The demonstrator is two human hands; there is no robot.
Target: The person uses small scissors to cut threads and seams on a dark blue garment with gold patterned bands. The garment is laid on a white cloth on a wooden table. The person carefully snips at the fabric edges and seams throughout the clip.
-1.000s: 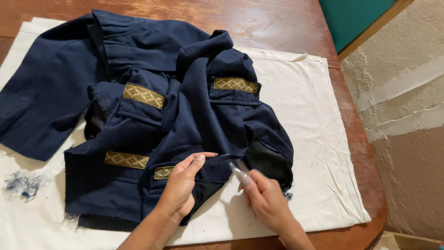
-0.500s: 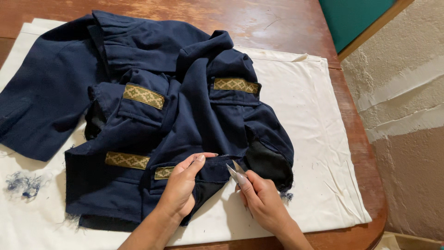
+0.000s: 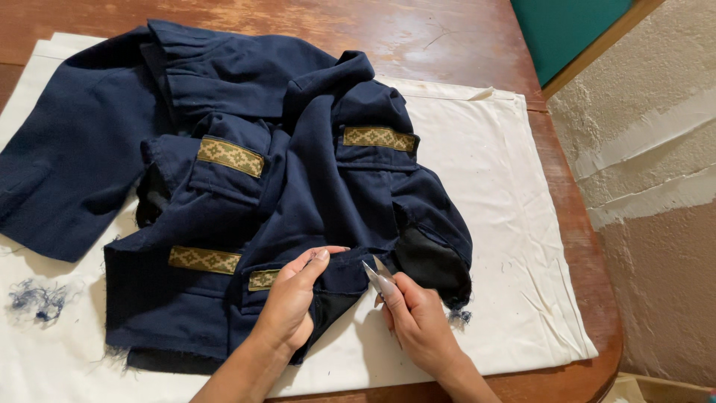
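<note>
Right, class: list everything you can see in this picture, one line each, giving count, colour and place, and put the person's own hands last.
jacket: one, navy blue, crumpled on the cloth, mid-table
woven trims: four, gold-green patterned bands, on the jacket's flaps
cloth: one, cream, spread under the jacket
thread clump: one, blue, on the cloth at far left
loose threads: a small blue tuft, at the jacket's lower right edge
table: one, reddish-brown wood, under everything
wall: one, rough beige plaster, right side
panel: one, teal with wooden edge, top right
snips: one, silver metal, tips at the jacket's edge
left hand: fingers pressing on the jacket's hem
right hand: gripping the snips
</note>
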